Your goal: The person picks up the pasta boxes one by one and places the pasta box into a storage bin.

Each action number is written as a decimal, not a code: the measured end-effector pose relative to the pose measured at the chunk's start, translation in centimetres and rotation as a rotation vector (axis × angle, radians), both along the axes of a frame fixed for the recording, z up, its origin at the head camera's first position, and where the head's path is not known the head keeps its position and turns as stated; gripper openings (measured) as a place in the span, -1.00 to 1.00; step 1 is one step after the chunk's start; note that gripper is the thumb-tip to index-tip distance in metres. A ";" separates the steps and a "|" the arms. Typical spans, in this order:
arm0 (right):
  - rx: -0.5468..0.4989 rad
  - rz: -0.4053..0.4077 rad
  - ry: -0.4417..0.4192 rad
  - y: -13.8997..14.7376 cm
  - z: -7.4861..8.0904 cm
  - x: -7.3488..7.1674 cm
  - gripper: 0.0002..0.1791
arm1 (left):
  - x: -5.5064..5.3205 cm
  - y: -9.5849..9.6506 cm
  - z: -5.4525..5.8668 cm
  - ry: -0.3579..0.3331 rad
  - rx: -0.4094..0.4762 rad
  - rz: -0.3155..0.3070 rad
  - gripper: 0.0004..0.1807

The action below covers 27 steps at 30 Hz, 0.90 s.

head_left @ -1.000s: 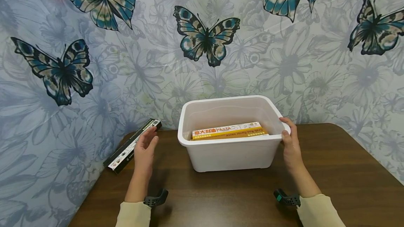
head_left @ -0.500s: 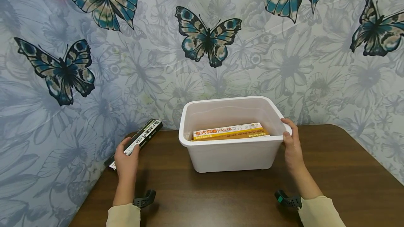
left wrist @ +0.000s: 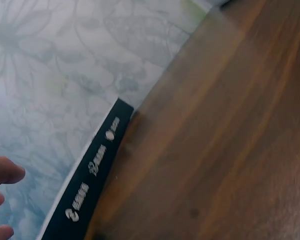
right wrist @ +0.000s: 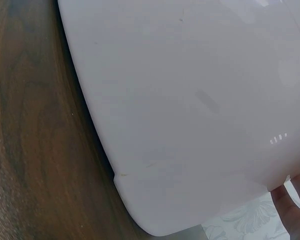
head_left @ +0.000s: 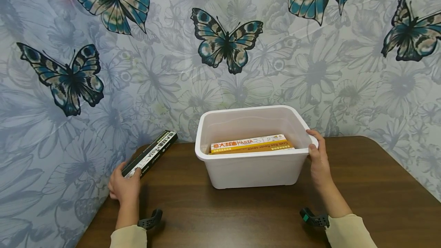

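A long black pasta box [head_left: 151, 152] with a white printed strip lies slanted on the table at the left. My left hand [head_left: 125, 186] is at its near end, covering that end in the head view, with the thumb by the right edge. In the left wrist view, fingertips [left wrist: 7, 172] show apart from the box's dark printed side [left wrist: 92, 170]. To the right stands a white plastic bin [head_left: 253, 171]. My right hand [head_left: 318, 158] grips its right rim, thumb in front. Inside the bin lies a yellow and white pasta box [head_left: 251, 144].
The brown wooden table [head_left: 234, 217] has its left edge against a wall covering [head_left: 165, 72] printed with butterflies and flowers. The bin's pale side [right wrist: 180, 110] fills most of the right wrist view.
My left hand has moved from above the black box's right side down and left to its near end. The black box looks unmoved. My right hand stays on the bin's rim.
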State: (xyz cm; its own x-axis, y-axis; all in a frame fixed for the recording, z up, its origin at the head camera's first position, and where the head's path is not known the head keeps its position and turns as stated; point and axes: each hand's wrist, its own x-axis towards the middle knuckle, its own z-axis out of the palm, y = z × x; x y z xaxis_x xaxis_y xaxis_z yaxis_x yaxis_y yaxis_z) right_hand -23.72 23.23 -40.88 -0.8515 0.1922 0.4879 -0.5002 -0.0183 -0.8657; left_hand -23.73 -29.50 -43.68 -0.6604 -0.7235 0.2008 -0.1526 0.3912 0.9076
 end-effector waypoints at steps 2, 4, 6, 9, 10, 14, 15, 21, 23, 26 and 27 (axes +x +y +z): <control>-0.001 0.000 0.005 0.0 0.0 0.0 -0.44 | 0.0 -0.3 -0.4 -0.014 0.014 0.016 -0.31; -0.003 -0.001 0.009 0.0 0.0 -0.1 -0.44 | 0.0 -0.6 -0.8 -0.015 0.031 0.026 -0.27; -0.009 -0.001 0.011 0.0 0.0 -0.1 -0.45 | 0.0 -0.8 -1.2 -0.015 0.050 0.032 -0.23; -0.009 -0.001 0.008 0.0 0.0 -0.1 -0.45 | -0.1 -1.1 -1.8 -0.027 0.063 0.033 -0.18; -0.008 -0.001 0.007 0.0 0.0 -0.1 -0.45 | -0.1 -1.2 -2.0 -0.034 0.062 0.033 -0.17; -0.004 -0.005 0.002 -0.1 0.0 -0.1 -0.45 | -0.1 -1.7 -2.7 -0.064 0.045 0.037 -0.17; -0.004 -0.004 0.002 -0.1 -0.1 -0.1 -0.45 | -0.1 -1.7 -2.8 -0.069 0.041 0.043 -0.17; 0.001 -0.007 0.001 0.0 -0.1 -0.1 -0.45 | -0.1 -1.7 -3.1 -0.057 0.049 0.076 -0.22; 0.002 -0.007 -0.001 0.0 -0.1 -0.1 -0.44 | -0.1 -1.7 -3.1 -0.056 0.047 0.077 -0.24; 0.009 -0.011 -0.007 0.0 -0.1 -0.1 -0.45 | -0.1 -1.6 -3.1 -0.066 0.031 0.076 -0.24; 0.010 -0.013 -0.009 0.0 -0.1 -0.1 -0.45 | -0.1 -1.6 -3.1 -0.077 0.022 0.071 -0.24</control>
State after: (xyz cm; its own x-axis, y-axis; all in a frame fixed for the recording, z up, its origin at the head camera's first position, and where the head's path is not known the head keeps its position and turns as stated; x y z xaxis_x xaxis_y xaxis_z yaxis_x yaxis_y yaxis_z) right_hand -23.81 23.21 -40.95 -0.8536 0.1980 0.4819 -0.4921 -0.0030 -0.8705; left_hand -23.84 -31.13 -46.82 -0.6202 -0.7728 0.1350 -0.2493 0.3573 0.9001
